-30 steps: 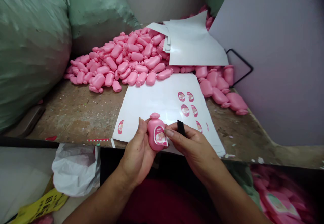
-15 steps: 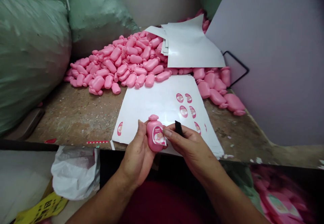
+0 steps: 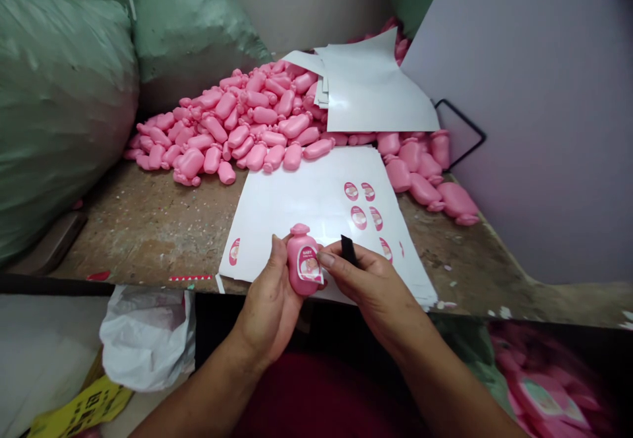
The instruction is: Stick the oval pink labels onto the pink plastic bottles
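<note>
Worn brown wood stretches left of white sticker sheets [image 3: 281, 194] on a table [image 3: 143, 233]. At its near edge, a half-curled left hand [image 3: 270, 296] cradles a small pink plastic bottle [image 3: 299, 247], cap pointing away from the wearer. The nearly closed right hand [image 3: 380, 286] grips a flat black strip [image 3: 348, 250], thumb at the bottle's pink-and-white label [image 3: 308, 265]. Both grips match the earlier frame.

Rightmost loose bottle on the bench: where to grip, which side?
I'd take the bottle across its broad body, just behind the cap, from above and the near side. It lies on its side, cap end toward the bench's near edge; the neighbor crowds its left.
</note>
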Available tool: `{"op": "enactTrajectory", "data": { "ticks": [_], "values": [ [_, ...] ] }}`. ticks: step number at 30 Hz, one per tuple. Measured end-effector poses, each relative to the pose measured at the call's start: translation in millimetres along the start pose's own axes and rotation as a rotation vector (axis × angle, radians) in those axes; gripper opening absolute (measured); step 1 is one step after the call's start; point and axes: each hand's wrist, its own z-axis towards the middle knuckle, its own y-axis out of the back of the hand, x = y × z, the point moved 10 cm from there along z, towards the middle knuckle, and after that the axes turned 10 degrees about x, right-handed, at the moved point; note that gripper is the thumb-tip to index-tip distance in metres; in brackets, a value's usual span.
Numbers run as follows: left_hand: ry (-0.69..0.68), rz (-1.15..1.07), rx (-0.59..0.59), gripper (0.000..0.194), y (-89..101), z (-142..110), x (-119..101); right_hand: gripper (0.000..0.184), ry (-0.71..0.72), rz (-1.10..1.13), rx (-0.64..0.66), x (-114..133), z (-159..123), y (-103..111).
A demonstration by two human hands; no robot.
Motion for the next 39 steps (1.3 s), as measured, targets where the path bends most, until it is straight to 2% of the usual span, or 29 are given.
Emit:
{"op": "enactTrajectory", "data": {
  "ticks": [8, 21, 28, 33, 39],
  "values": [
    [0.007, -0.023, 0.04, 0.038, -5.4, 0.4, 1.5, 0.025, -0.003, -0.033, 0.009, 1.1, 0.5, -0.5],
    [-0.008, 0.038, 0.019, 0.027, 2.7, -0.6, 2.1, 0.025, 0.014, -0.057, 0.013, 2.2, 0.6, 0.8],
    [-0.005, 0.178, 0.03, 0.039, 1.1, -1.7, 1.1, 0.024, 0.057, -0.152, -0.007, 14.0, -0.8, -1.2],
    [0.035, 0.199, 0.074, 0.044, -2.2, 0.0, 1.1, 0.022, 0.092, -0.238, -0.051, 24.4, -2.2, 1.2],
    [0.064, 0.23, 0.107, 0.049, -3.9, -0.1, 1.5, 0.021, 0.105, -0.249, -0.049, 25.1, -1.0, 4.8]
  ]
}}
